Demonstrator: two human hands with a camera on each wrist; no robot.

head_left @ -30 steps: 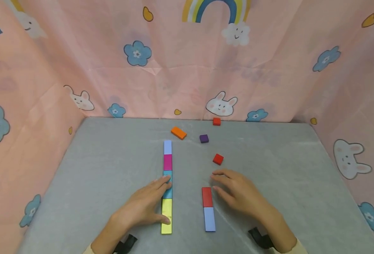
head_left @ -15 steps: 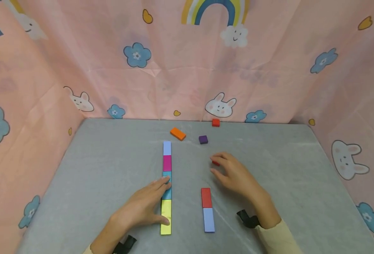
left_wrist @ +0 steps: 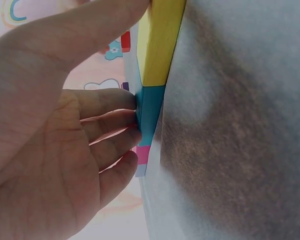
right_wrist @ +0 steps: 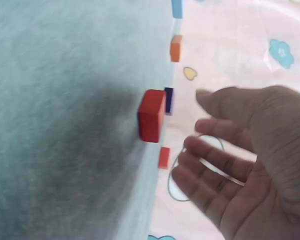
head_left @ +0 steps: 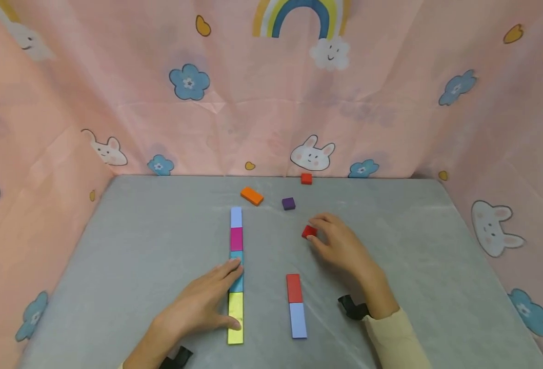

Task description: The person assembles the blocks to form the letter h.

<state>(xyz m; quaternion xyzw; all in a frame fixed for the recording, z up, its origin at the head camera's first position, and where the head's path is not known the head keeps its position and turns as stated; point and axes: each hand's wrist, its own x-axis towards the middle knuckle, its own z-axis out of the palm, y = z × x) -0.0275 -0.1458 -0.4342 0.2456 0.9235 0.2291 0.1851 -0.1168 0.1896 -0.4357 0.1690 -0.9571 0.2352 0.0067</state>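
My left hand (head_left: 202,302) rests along a row of blocks, fingertips on the teal block (left_wrist: 152,110) and thumb on the yellow block (head_left: 236,333). Farther up that row lie a magenta block (head_left: 236,239) and a light blue block (head_left: 236,217). Fingers parted, my right hand (head_left: 342,246) hovers beside a small red block (right_wrist: 152,115). In the right wrist view a gap shows between that hand and the block. Nearer the front, a longer red block (head_left: 294,288) touches a second light blue block (head_left: 298,320) end to end.
Toward the back of the grey table (head_left: 160,215) lie an orange block (head_left: 252,196), a purple block (head_left: 288,204) and another red block (head_left: 306,179). A pink patterned curtain (head_left: 234,123) surrounds the table's back and sides.
My right hand has moved forward from beside the longer red block to the small red block. The left hand stays on the row. The whole head view has shifted slightly.
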